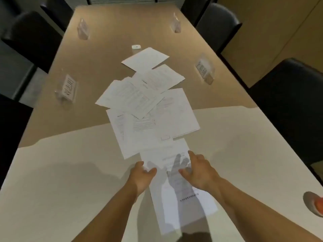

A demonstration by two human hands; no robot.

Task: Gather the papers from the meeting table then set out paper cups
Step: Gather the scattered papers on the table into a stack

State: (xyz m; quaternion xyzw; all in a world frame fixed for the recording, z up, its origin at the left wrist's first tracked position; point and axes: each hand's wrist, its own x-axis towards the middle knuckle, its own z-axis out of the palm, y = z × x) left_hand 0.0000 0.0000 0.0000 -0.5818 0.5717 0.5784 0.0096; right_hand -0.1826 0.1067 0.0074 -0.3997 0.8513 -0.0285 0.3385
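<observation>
Several white printed sheets [148, 110] lie scattered and overlapping down the middle of the long meeting table [70, 172]. The nearest sheet [183, 206] lies lengthwise at the front, under my hands. My left hand [143, 175] is at that sheet's far left corner, fingers loosely bent. Over the sheet's far right part, my right hand [197, 170] has spread, relaxed fingers and casts a shadow on the paper. Neither hand plainly grips anything. No paper cups are in view.
Clear name plates stand at the left [67, 89], the right [204, 70] and the far end [83, 29]. A small white device [136, 47] lies beyond the papers. An orange object [316, 203] sits at the right edge. Dark chairs [288, 105] line both sides.
</observation>
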